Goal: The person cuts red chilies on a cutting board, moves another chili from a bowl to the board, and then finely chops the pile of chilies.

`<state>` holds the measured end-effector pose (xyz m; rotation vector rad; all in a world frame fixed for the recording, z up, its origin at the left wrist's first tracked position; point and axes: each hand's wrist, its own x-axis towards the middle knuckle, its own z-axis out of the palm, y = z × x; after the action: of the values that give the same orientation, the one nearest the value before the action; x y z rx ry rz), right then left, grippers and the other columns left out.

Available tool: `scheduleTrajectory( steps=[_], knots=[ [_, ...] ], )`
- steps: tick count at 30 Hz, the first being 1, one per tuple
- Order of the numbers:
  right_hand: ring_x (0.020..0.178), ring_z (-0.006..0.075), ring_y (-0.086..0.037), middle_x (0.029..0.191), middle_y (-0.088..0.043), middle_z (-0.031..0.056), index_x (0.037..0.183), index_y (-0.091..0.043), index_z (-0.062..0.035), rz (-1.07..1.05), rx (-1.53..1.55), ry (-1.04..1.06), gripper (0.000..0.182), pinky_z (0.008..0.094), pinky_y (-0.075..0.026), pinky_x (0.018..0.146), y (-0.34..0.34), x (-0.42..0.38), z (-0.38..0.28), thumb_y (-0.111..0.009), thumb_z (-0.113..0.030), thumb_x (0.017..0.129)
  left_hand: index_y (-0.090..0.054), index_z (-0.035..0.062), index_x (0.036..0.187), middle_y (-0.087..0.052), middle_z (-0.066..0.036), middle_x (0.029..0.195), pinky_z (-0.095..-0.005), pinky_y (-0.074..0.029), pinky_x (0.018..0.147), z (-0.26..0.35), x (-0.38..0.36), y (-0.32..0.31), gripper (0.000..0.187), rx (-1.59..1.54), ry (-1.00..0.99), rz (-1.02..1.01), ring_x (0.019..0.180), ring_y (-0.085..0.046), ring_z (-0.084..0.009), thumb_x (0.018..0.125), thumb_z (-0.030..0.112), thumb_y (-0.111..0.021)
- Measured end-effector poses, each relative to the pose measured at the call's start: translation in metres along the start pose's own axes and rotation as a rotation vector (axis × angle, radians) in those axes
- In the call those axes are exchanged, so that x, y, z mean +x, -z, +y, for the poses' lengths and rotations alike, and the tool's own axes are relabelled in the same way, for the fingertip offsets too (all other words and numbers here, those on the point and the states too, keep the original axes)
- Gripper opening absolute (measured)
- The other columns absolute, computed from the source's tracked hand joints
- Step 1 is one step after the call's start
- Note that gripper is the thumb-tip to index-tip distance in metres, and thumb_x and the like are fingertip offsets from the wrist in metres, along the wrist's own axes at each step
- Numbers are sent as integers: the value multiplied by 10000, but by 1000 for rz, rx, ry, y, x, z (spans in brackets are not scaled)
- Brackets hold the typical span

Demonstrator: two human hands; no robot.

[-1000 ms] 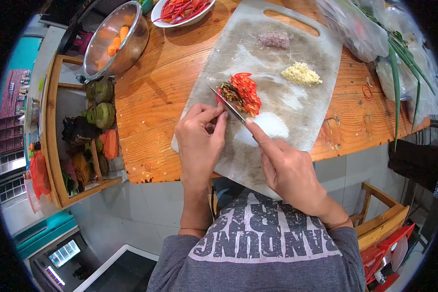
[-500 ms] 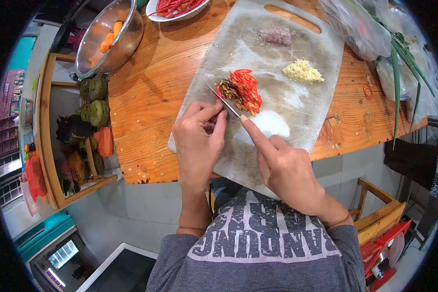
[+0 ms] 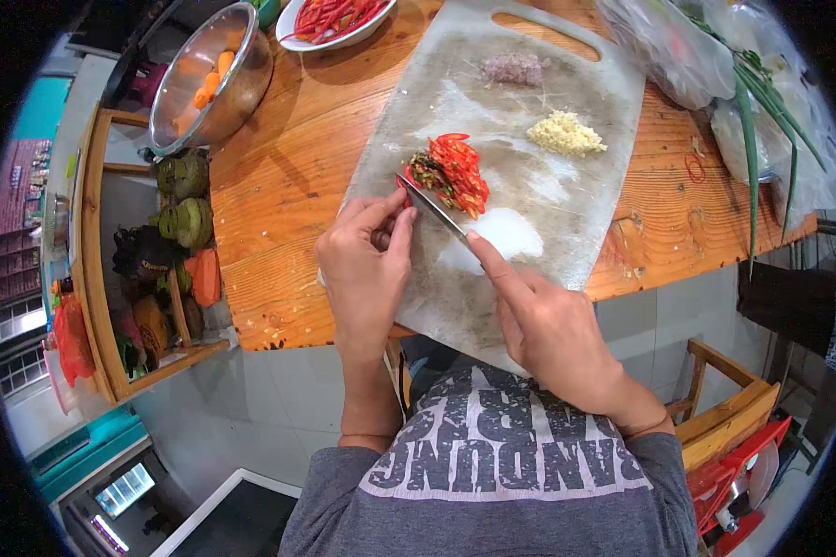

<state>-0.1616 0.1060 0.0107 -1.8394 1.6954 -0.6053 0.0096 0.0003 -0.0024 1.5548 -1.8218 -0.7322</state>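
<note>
My left hand (image 3: 367,265) has its fingers curled and pinched on a red chili, mostly hidden, with a bit of red showing at the fingertips. In my right hand (image 3: 557,325) is a knife (image 3: 438,213), its index finger stretched along the blade's back. The blade slants up and left, its tip beside the left fingertips. Just past it lies a heap of sliced red chili (image 3: 460,172) with dark bits on its left. Both hands work over a worn whitish cutting board (image 3: 464,320). A white patch (image 3: 511,232), perhaps salt, lies right of the blade.
Minced garlic (image 3: 567,134) and a pinkish minced heap (image 3: 515,69) sit farther up the board. On the wooden table (image 3: 279,278) stand a metal bowl (image 3: 170,107) with carrots and a white bowl (image 3: 290,35) of red chilies. Plastic bags (image 3: 678,70) and green leaves (image 3: 748,148) lie at right.
The left hand and its chili have shifted slightly left and down in view. The knife blade is tilted a little differently, its tip near the fingertips. The board appears shifted slightly left.
</note>
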Motion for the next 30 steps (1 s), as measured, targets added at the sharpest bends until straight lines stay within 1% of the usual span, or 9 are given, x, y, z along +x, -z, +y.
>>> scheduleTrajectory(
  steps=[1, 4, 9, 15, 19, 21, 24, 27, 30],
  knots=[
    [687, 365, -661, 859, -649, 157, 1533, -448, -150, -1, 40, -15, 682, 466, -542, 626, 2, 1, 1, -612, 26, 895, -763, -27, 1072, -712, -108, 845, -254, -514, 598, 1, -1, 0, 204, -17, -8, 0, 646, -663, -125, 873, 11, -743],
    [715, 373, -666, 872, -665, 170, 1528, -452, -136, -6, 63, -31, 665, 474, -534, 651, 1, 7, 1, -595, 36, 901, -762, -23, 1084, -709, -103, 849, -256, -516, 598, 1, -5, -1, 216, -46, -13, -4, 643, -657, -120, 872, 14, -746],
    [688, 362, -655, 836, -650, 170, 1523, -460, -137, 57, 65, -9, 663, 465, -527, 634, -4, 11, 0, -587, 48, 899, -760, -18, 1098, -703, -102, 857, -258, -519, 591, 4, -1, -4, 227, -65, 31, -47, 647, -654, -115, 873, 13, -746],
    [651, 340, -635, 791, -625, 158, 1525, -465, -144, 59, 37, -2, 681, 453, -522, 611, -7, 11, -2, -601, 51, 887, -760, -21, 1091, -699, -102, 849, -256, -516, 581, 0, -3, -5, 226, -86, -11, -13, 639, -653, -119, 867, 7, -751],
    [641, 324, -633, 766, -610, 149, 1530, -465, -152, 108, 22, 1, 687, 447, -519, 602, -1, 11, -6, -604, 48, 887, -760, -27, 1072, -696, -104, 845, -252, -513, 581, 1, -9, -1, 212, -80, 14, -8, 634, -649, -121, 862, -1, -752],
    [621, 315, -626, 754, -602, 142, 1530, -465, -155, 86, 7, 23, 687, 441, -517, 588, -1, 12, -4, -611, 40, 888, -761, -29, 1065, -696, -106, 845, -251, -512, 581, 1, -12, 1, 207, -97, 54, -4, 632, -647, -121, 859, -2, -753],
    [588, 307, -612, 739, -592, 131, 1530, -466, -158, 23, -10, 41, 685, 435, -513, 565, -2, 14, -7, -621, 27, 889, -764, -22, 1059, -698, -106, 845, -254, -511, 581, -2, -13, 5, 200, -67, -4, -19, 630, -642, -117, 861, 2, -751],
    [563, 303, -601, 731, -589, 123, 1531, -466, -160, -5, -7, 57, 683, 434, -507, 544, -3, 15, -7, -628, 17, 891, -774, -21, 1016, -730, -102, 873, -269, -521, 653, 1, -14, 8, 164, -87, 82, -39, 694, -661, -135, 859, 20, -751],
    [568, 304, -602, 730, -588, 125, 1531, -465, -158, -9, -8, 53, 688, 436, -508, 549, -1, 14, -6, -626, 21, 886, -770, -5, 1051, -698, -104, 866, -272, -522, 602, -3, -14, 13, 194, -14, -9, -73, 648, -654, -136, 859, 7, -747]
  ],
)
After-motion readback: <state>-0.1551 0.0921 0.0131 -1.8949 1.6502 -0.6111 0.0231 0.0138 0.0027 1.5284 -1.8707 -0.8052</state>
